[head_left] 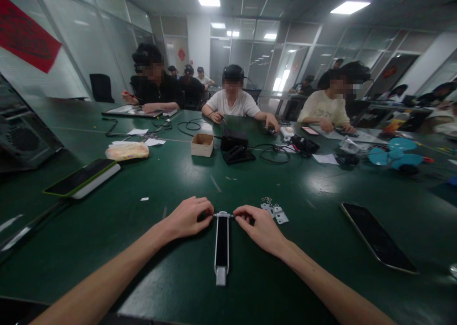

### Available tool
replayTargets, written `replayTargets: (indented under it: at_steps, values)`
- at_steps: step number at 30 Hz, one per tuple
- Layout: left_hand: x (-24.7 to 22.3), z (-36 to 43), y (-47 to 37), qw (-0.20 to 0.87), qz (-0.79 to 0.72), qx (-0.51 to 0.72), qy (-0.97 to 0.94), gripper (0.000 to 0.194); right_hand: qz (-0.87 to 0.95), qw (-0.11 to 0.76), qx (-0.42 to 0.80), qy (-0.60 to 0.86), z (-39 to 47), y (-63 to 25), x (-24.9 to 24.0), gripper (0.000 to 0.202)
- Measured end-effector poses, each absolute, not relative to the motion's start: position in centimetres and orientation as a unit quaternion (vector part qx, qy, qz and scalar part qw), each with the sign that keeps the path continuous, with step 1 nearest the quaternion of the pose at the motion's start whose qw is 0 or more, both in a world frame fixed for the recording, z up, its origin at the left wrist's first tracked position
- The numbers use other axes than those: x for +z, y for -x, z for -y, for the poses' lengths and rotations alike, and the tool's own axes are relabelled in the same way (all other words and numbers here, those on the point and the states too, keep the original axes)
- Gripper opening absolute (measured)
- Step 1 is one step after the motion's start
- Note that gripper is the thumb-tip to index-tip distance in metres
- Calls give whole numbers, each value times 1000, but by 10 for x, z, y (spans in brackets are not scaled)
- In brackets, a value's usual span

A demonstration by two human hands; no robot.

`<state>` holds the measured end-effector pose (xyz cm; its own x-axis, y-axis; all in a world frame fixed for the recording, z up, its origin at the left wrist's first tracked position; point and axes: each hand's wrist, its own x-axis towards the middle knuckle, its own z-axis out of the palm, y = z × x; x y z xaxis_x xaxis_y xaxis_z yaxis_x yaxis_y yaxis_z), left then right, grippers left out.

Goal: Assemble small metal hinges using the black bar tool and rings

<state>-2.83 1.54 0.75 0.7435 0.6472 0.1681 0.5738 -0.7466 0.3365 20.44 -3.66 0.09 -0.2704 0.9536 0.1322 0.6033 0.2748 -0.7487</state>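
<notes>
A long, narrow piece with a black face and white edges (222, 244) lies on the green table (171, 277), its silvery block end towards me. Across its far end runs a short metal rod (216, 215). My left hand (191, 216) is closed, thumb and fingers pinching the rod's left end. On the other side, my right hand (260, 227) pinches the right end in the same way. The fingertips hide both tips of the rod. Just beyond my right hand lie small metal plates (280, 214) and several little rings (267, 199).
A dark-screened phone (378, 237) lies at right, a green-edged device (84, 177) at left. Further back stand a small open box (202, 145) and a black device (234, 141) with cables. A blue-bladed fan piece (394, 153) is at far right. People sit working across the table.
</notes>
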Motion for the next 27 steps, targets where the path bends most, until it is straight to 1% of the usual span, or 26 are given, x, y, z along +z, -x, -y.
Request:
replayTargets:
  at_steps: [9,27]
  values:
    - [9,-16,27,133,-328,140,-925,9,739,295,288,533,35,-202,0,14]
    - [6,-15,27,132,-328,151,-923,9,749,293,254,537,31,-196,-4,16]
